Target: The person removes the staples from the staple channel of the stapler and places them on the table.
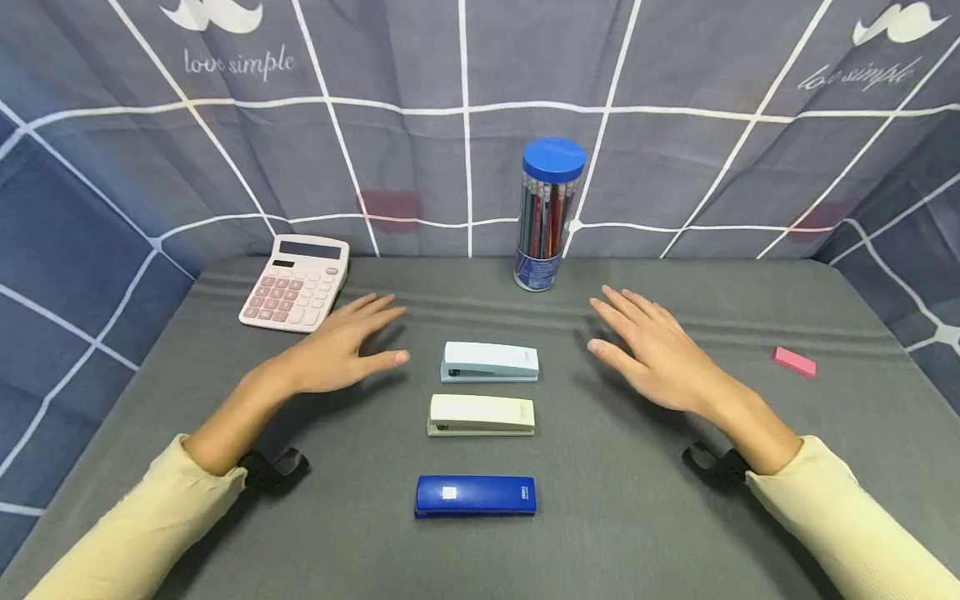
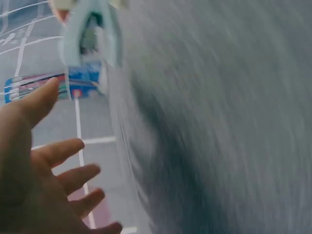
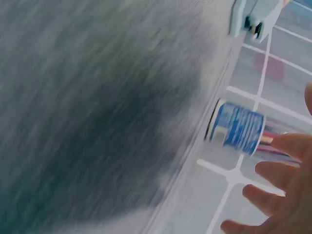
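Three staplers lie in a column between my hands in the head view: a light blue stapler (image 1: pixel 490 362), a pale green stapler (image 1: pixel 481 415) and a dark blue stapler (image 1: pixel 476 496) nearest me. My left hand (image 1: pixel 337 346) hovers left of the light blue one with fingers spread and holds nothing. On the other side my right hand (image 1: pixel 648 350), also spread and holding nothing, points toward the pencil tub. The light blue stapler (image 2: pixel 92 34) shows blurred at the top of the left wrist view, and the light blue stapler (image 3: pixel 256 17) appears top right in the right wrist view.
A pink-and-white calculator (image 1: pixel 296 283) sits just beyond my left hand. The clear tub of pencils (image 1: pixel 550 215) with a blue lid stands upright at the back, before a checked curtain (image 1: pixel 420 67). A pink eraser (image 1: pixel 794 362) lies to the right on the grey tabletop (image 1: pixel 615 517).
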The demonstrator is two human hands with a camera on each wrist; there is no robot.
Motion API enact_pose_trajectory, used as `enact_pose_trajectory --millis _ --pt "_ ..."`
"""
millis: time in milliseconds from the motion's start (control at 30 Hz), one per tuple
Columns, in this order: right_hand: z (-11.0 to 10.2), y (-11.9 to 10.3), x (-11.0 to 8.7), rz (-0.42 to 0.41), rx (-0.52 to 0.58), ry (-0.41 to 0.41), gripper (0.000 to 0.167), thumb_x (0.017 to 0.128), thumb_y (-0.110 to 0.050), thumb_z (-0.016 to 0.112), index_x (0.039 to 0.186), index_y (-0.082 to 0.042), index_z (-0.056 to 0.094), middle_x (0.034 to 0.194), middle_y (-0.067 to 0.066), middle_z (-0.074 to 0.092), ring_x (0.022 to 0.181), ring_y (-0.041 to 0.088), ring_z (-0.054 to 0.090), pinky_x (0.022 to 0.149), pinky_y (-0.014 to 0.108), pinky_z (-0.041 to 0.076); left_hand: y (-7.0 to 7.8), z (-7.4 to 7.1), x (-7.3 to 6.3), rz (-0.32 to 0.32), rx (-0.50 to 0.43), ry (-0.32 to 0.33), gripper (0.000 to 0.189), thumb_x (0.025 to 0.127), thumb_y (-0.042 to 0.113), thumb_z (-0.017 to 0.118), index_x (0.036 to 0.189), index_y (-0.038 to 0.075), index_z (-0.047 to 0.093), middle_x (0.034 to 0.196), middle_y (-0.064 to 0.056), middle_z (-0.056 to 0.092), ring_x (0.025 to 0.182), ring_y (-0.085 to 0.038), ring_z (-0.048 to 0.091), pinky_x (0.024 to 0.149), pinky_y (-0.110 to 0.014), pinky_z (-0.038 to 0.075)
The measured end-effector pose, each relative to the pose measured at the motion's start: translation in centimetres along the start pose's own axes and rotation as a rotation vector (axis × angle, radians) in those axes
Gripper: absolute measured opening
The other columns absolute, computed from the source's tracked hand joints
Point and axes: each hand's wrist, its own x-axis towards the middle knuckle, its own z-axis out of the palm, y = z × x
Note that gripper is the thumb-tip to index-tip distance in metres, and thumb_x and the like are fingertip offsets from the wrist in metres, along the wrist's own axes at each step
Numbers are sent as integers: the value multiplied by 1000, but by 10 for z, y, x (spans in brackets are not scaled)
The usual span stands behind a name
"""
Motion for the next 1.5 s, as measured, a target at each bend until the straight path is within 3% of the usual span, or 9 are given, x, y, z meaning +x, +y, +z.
enact_pose_trajectory --millis 133,267,433,567,767,933,1033,1300,1500 --pt "2 -17 8 -88 88 129 44 100 -32 59 133 -3 59 140 13 52 124 31 50 99 53 41 7 4 4 59 -308 6 57 98 32 62 143 1 47 146 -17 47 138 -33 36 112 -55 28" --pt "3 -42 15 -48 345 150 25 98 -21 63 119 -6 68 114 4 66 93 22 61 74 37 52 18 9 9 58 -530 -57 51 100 26 60 142 -1 47 141 -18 52 129 -29 50 105 -51 40" --pt "3 -74 31 59 723 80 21 98 -16 62 114 -4 68 107 10 67 87 31 62 66 34 54 27 14 18 51 -616 -139 55 98 25 63 144 0 45 144 -16 49 121 -26 57 100 -46 46" --pt "13 -88 49 50 803 29 21 97 -13 62 113 -1 67 105 13 67 84 31 62 64 33 54 29 19 27 92 -629 -204 59 95 21 68 143 -3 44 137 -17 54 111 -24 63 93 -42 50" --pt "34 -99 66 57 798 -59 22 94 -11 63 112 2 66 99 9 66 79 30 61 63 32 51 30 24 37 124 -609 -275 59 91 18 73 139 -3 48 98 -9 70 85 -20 67 72 -31 51" --pt "40 -105 68 58 741 -70 23 93 -14 65 112 -1 67 101 8 65 72 20 60 59 31 47 28 25 41 96 -583 -293 64 88 20 76 140 -5 47 78 -6 69 68 -14 56 58 -25 41" --pt "41 -107 68 67 736 -78 25 92 -14 66 114 -1 66 105 9 65 72 18 59 58 31 47 26 28 42 96 -569 -274 56 86 18 78 132 -3 54 70 -4 64 60 -10 49 52 -23 36" --pt "45 -108 70 60 685 -39 21 87 -11 72 108 -5 69 105 6 63 66 16 54 53 28 44 26 34 46 105 -465 -169 34 81 11 82 109 1 66 88 -7 58 64 -11 52 56 -24 42" --pt "51 -110 70 -15 545 11 24 85 -13 76 107 -7 69 103 3 62 65 13 52 57 29 44 24 36 46 98 -463 -138 27 80 8 82 102 3 68 92 -9 57 63 -11 51 55 -23 41"
